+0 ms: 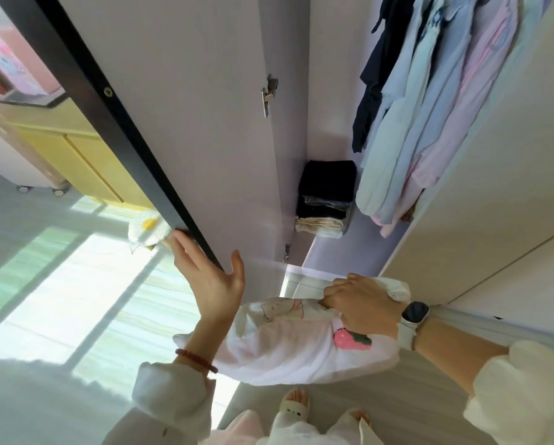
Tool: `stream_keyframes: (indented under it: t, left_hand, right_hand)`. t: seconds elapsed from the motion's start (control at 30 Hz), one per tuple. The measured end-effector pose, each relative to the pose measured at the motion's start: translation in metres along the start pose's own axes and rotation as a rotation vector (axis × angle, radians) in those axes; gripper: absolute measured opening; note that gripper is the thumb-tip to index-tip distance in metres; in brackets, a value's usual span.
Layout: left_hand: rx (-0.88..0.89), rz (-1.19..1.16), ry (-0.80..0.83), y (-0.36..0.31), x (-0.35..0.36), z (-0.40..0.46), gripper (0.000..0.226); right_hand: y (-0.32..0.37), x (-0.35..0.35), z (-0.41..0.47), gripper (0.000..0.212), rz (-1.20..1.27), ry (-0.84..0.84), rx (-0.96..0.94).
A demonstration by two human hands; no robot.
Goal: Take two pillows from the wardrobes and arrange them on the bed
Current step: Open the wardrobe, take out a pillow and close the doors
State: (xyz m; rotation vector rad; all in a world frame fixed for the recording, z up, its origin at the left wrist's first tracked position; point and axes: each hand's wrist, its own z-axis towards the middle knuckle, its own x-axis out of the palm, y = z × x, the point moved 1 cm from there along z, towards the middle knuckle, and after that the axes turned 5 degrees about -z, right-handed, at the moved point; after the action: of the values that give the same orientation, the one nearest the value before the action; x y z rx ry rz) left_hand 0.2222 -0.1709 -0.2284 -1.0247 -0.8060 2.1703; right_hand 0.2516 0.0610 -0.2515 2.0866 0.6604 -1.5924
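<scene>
Pillow [301, 345] number one is out of the wardrobe [333, 91], a soft white one printed with a strawberry and a cartoon figure, and it hangs just in front of the opening, above the floor and the person's slippered feet. Her right hand [355, 306] has a corner of it bunched in a tight fist, the fingers curled round the fabric, a pale watch [413, 319] on that wrist. Her left hand [211, 277] is spread, fingers straight, with the fingers on the outer face of the wardrobe door [172, 107] and the thumb on its inner face at the lower edge; it grips nothing. Inside, shirts [429, 107] hang on the right and a stack of folded clothes [325, 197] sits on the wardrobe floor. No second pillow shows in this compartment, and the bed is out of view. I would judge the fetching step half done: one pillow in hand, one to find. Next she likely needs to swing this door shut or aside and try another compartment, keeping the first pillow off the floor
</scene>
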Motion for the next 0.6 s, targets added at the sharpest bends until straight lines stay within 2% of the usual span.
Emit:
stream_keyframes:
  t: [0.27, 0.43, 0.6]
  left_hand:
    - [0.302, -0.029, 0.256, -0.030, 0.039, -0.044, 0.070]
    - [0.471, -0.024, 0.396, -0.076, 0.095, -0.053, 0.062]
    - [0.543, -0.048, 0.584, -0.129, 0.165, -0.039, 0.076]
  right_hand:
    - [-0.032, 0.024, -0.040, 0.033, 0.042, -0.040, 0.058]
    - [-0.058, 0.032, -0.080, 0.035, 0.102, -0.020, 0.212]
    - [-0.083, 0.030, -0.116, 0.031, 0.072, -0.011, 0.363]
